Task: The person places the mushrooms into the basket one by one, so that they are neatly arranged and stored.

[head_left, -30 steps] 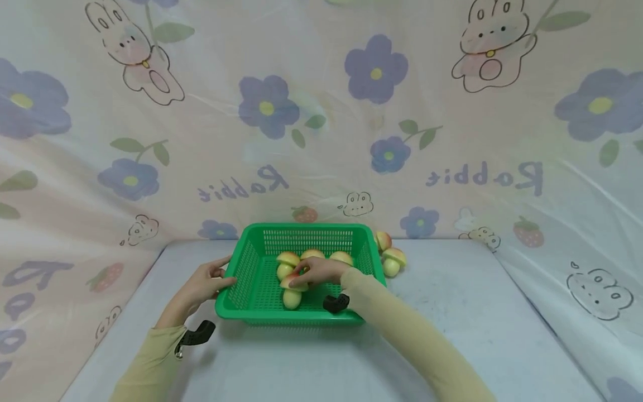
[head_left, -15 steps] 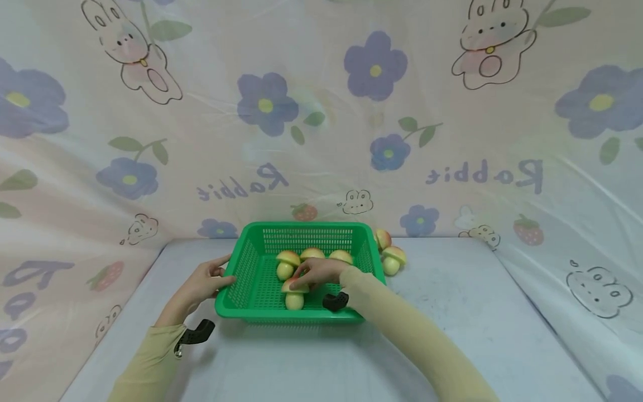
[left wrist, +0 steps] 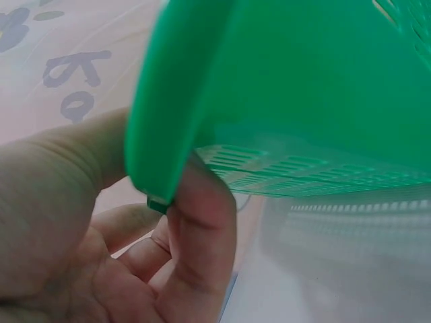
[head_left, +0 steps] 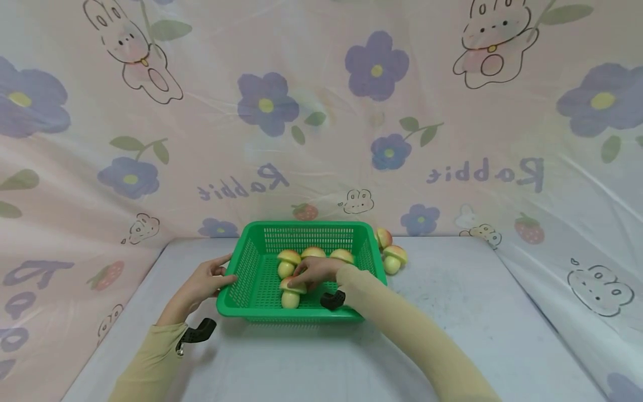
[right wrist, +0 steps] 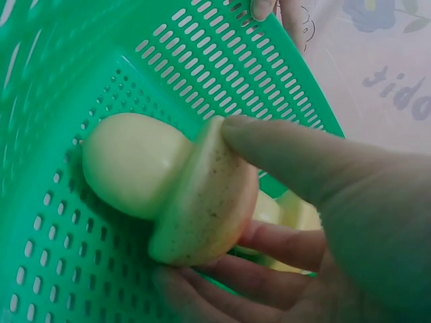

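The right hand (head_left: 315,271) gripped the cap of a pale mushroom (head_left: 290,299) inside the green basket (head_left: 301,315), nearer the front than three other mushrooms (head_left: 288,259), while the left hand (head_left: 203,282) held the basket's left rim above the worktop (head_left: 452,296).

The toy mushroom (right wrist: 178,185), with a pale yellow round stem and a speckled cap turning reddish on top, is held by the cap in the right hand (head_left: 317,272), its stem toward the near side, inside the basket (head_left: 296,314). This basket is green, rectangular, slotted in its walls, open side up, its left rim gripped by the left hand (head_left: 203,282).
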{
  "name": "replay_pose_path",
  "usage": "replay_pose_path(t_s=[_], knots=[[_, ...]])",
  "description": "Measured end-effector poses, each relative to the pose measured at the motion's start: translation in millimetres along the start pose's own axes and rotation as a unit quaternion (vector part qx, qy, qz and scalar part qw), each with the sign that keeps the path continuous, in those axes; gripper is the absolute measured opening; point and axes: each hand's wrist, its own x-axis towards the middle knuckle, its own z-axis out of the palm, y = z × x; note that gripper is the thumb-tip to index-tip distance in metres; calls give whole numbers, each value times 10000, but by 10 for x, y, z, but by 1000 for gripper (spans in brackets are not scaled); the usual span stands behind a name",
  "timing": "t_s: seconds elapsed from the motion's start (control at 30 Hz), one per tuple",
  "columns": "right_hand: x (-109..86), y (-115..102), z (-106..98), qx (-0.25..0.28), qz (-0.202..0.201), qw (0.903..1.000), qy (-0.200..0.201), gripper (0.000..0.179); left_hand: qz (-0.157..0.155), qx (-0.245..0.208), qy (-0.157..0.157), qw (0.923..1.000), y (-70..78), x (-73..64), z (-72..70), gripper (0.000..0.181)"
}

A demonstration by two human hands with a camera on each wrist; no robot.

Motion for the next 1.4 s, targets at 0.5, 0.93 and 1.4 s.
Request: replay_pose_path(t_s=[0.5,0.93,1.4], knots=[[45,-59,53,22,-157,9998,-133,32,-65,-25,12,10000,-45,21,-4,73],[16,-71,29,335,11,9993,-134,39,-77,-67,33,9999,-47,31,5,73],[-44,-42,-106,653,-172,9977,-81,39,-40,-25,68,10000,-33,19,5,72]])
